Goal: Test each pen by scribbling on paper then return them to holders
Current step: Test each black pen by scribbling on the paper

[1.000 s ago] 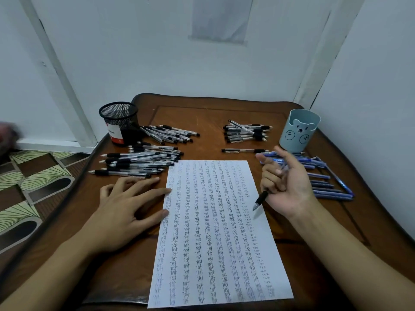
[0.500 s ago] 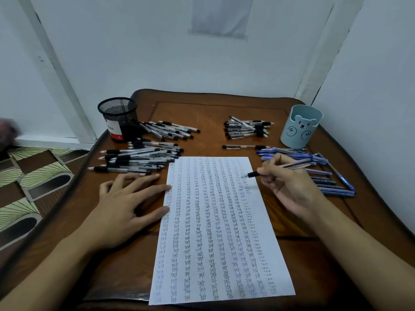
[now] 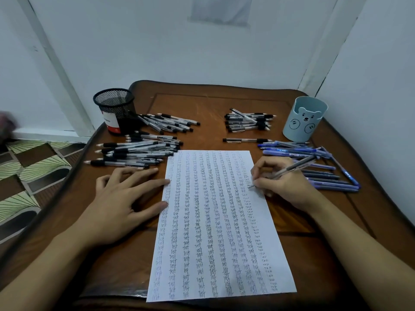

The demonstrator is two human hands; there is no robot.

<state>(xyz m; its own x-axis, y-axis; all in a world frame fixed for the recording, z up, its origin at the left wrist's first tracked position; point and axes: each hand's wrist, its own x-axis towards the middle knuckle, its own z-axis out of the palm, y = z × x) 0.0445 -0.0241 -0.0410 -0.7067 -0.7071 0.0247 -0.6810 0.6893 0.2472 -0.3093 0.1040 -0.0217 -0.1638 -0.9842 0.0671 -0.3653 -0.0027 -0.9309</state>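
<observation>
Right hand point(image 3: 285, 182) had rolled over from palm-up and come down, so the clear-barrelled pen point(image 3: 294, 166) was now tip-down on the sheet of paper point(image 3: 215, 243), in the rightmost column of "test" marks near the top. Left hand point(image 3: 125, 198) hadn't moved.

Right-hand fingers point(image 3: 260, 169) were curled round the pen in a normal writing pinch close to the tip, with the barrel leaning back up and to the right over the hand. That hand sat at the paper's right edge, which probably gave a steady base for small strokes. Left-hand fingers point(image 3: 143, 176) lay straight and spread, holding nothing. Their tips touched the paper's left edge and the palm was on the counter point(image 3: 202, 104), most likely pinning the sheet against sliding.

Paper was nearly full. The last column was fainter and smaller, with little room left.

Around it:
- Black mesh holder point(image 3: 114, 111) stood back left and the blue bear holder point(image 3: 304, 118) back right. No pens stuck out of either.
- Black-grip pens point(image 3: 134, 151) were heaped just left of the paper's top corner, with more point(image 3: 170, 124) beside the mesh holder.
- Smaller bunch point(image 3: 247, 123) lay at back centre, with a single pen point(image 3: 244, 140) just in front of it.
- Blue pens point(image 3: 325, 176) were spread right behind the right hand, between it and the bear holder.

Nothing blocked the tip. The reach to the bear holder crossed the blue pens, so the wrist could sweep them. Couldn't tell which holder this pen belonged in.
</observation>
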